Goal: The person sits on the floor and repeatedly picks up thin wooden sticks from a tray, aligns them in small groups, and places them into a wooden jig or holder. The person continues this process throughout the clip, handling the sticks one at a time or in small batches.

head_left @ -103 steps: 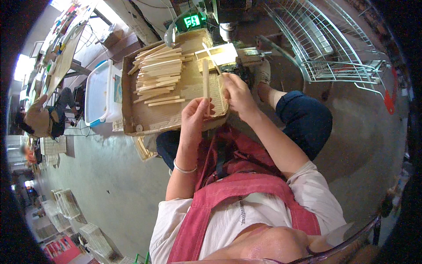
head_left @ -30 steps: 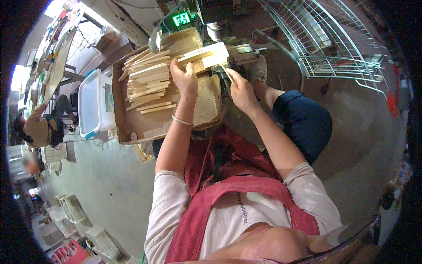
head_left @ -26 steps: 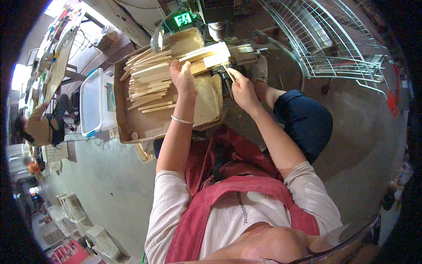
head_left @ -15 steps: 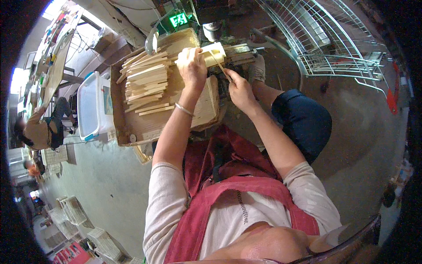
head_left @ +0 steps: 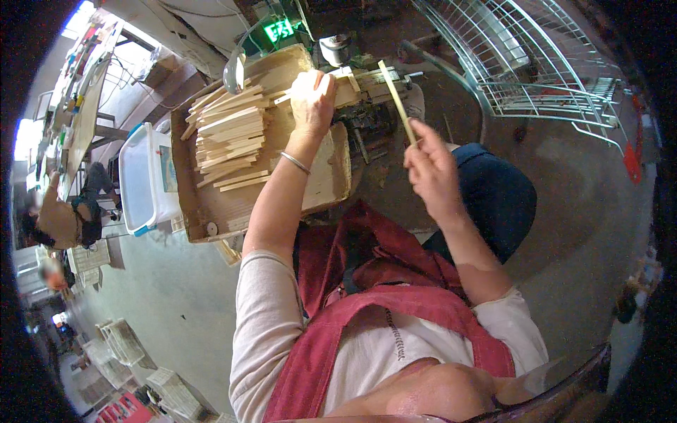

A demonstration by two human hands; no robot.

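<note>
In the head view, the right hand [head_left: 432, 169] is raised apart from the box, its fingers closed around the lower end of a slim wooden stick [head_left: 395, 97], which points to the far left. The left hand [head_left: 312, 102] is farther off, its fingers bent down over pale wooden pieces [head_left: 347, 79] at the far right of the shallow cardboard box [head_left: 282, 194]; whether it grips them or only presses cannot be told, as the hand covers the contact.

In the left part of that box lies a pile of wooden strips [head_left: 229, 137], with a small round disc [head_left: 211, 228] in the near left corner. A clear plastic bin [head_left: 139, 182] with blue handles stands just left of the box. Beyond the box are a white pot [head_left: 334, 51] and a lit green sign [head_left: 278, 29]. A wire cart [head_left: 539, 99] stands far right.
</note>
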